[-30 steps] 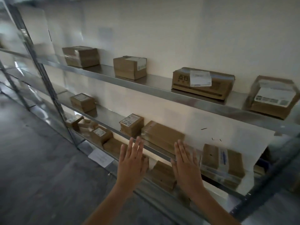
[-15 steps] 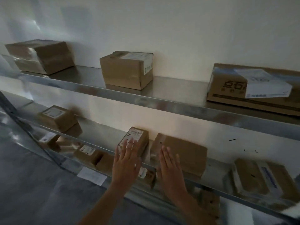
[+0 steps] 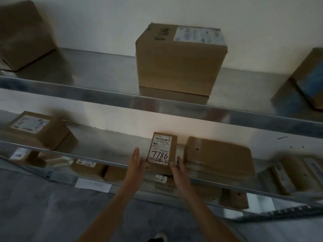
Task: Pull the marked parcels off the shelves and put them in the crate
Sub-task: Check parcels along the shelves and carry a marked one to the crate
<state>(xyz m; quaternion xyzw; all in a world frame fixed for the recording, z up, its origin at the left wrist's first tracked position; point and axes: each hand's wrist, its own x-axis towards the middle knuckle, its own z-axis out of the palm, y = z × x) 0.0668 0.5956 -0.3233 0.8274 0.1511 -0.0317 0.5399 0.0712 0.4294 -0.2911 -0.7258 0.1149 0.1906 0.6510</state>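
Observation:
A small brown parcel (image 3: 161, 149) with a white label hand-marked "7786" stands at the front of the middle metal shelf (image 3: 97, 160). My left hand (image 3: 135, 165) lies flat against the parcel's left side, fingers straight. My right hand (image 3: 180, 173) is at its right front corner, with the thumb touching the front and the fingers along the side, squeezed in beside a flat brown parcel (image 3: 220, 154). No crate is in view.
A large box (image 3: 180, 62) stands on the upper shelf (image 3: 104, 99) right above, with more boxes at far left (image 3: 22, 32) and far right (image 3: 309, 79). A labelled parcel (image 3: 38, 130) sits left on the middle shelf. Several parcels (image 3: 87, 167) fill the lower shelf. A paper sheet (image 3: 93, 185) lies on the grey floor.
I have stepped closer to the shelves. Both hands moved forward from in front of the shelf edge to the two sides of the 7786 parcel.

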